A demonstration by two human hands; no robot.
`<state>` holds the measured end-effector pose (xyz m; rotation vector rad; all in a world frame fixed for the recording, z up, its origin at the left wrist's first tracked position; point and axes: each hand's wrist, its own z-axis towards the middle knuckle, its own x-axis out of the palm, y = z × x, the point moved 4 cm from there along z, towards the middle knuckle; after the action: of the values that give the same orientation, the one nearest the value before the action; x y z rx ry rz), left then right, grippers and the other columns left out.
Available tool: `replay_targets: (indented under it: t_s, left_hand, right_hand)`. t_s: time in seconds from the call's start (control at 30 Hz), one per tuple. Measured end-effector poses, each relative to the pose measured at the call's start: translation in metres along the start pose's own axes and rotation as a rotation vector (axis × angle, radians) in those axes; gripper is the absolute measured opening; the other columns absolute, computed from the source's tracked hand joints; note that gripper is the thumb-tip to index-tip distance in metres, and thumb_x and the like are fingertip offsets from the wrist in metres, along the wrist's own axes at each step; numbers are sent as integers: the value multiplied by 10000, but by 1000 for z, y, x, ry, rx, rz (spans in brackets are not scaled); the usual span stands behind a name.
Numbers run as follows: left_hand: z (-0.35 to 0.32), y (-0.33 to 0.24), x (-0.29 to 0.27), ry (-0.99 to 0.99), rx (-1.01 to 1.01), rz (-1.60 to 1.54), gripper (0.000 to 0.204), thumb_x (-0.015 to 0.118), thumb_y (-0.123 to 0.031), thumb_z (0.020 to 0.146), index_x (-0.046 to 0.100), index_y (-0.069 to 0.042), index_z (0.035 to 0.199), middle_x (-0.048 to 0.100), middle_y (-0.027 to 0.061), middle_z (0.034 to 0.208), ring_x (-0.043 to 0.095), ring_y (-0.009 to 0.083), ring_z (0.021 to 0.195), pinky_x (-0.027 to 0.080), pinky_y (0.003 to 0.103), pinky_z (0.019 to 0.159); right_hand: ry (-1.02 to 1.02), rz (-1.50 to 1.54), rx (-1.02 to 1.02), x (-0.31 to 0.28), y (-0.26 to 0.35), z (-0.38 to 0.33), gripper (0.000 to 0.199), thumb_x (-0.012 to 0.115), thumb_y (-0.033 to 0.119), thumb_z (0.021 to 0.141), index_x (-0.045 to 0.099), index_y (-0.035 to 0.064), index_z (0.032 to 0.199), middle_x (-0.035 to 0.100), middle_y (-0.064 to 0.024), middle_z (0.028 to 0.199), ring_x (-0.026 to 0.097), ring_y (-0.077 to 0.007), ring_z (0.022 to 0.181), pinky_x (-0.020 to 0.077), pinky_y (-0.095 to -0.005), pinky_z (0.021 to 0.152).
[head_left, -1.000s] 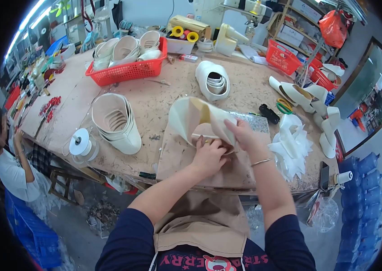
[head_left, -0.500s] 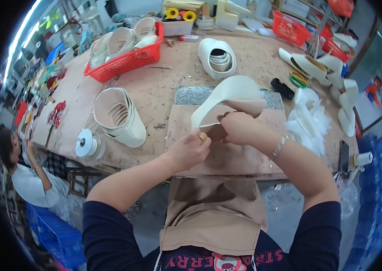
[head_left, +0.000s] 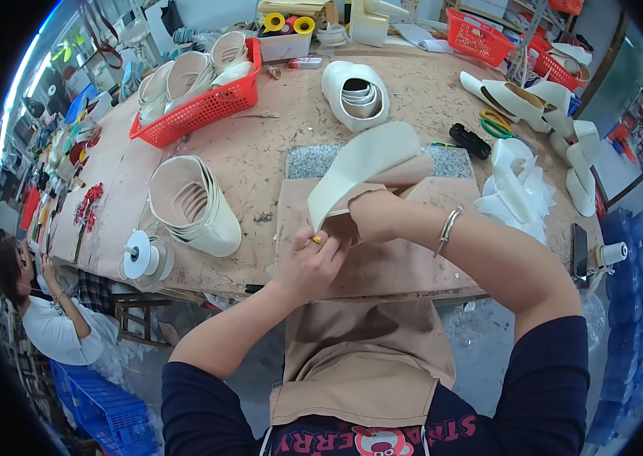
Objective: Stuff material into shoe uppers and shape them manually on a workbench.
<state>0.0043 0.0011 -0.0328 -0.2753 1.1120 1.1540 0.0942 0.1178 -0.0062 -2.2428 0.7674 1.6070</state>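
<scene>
In 1 second, your right hand (head_left: 373,216) has moved from the right rim of the curved, cream-white, tan-lined leathery piece (head_left: 367,158) to its near edge, so both hands work there. Your left hand (head_left: 308,262) pinches that edge, nearly closed; your right's hidden fingertips leave its grip unclear. The piece is over the scuffed brown surface's (head_left: 272,144) near centre.

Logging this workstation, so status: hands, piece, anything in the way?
Left hand, right hand: both holding curved cream leather-like piece. Speckled grey flat slab beyond, not blocking hands.
</scene>
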Motion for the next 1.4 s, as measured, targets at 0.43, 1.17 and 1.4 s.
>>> replay_targets:
  t_s: [0.43, 1.17, 1.4]
  left_hand:
    - [20, 95, 10, -398, -939, -893, 124, 631, -188, 871, 655, -70, 839, 651, 80, 812, 637, 181, 738, 499, 287, 643]
    - [40, 80, 34, -48, -799, -1023, 103, 582, -88, 798, 636, 0, 800, 619, 153, 759, 604, 280, 718, 471, 360, 653]
    - [-12, -53, -36, -149, -200, -265, 587, 679, -403, 769, 530, 6, 1163, 547, 131, 1107, 543, 246, 994, 371, 388, 899]
  right_hand:
    - [-477, 86, -386, 32, 5, -3, 357, 592, 246, 818, 584, 121, 1152, 621, -79, 1090, 587, -253, 986, 468, -349, 839]
    - [70, 449, -163, -7, 17, -20, 338, 655, 283, 798, 644, 69, 1060, 626, -123, 1106, 585, -263, 1019, 457, -330, 865]
    - [127, 190, 13, 9, 12, 3, 259, 636, 117, 741, 696, 30, 978, 658, -175, 1050, 630, -271, 991, 492, -371, 819]
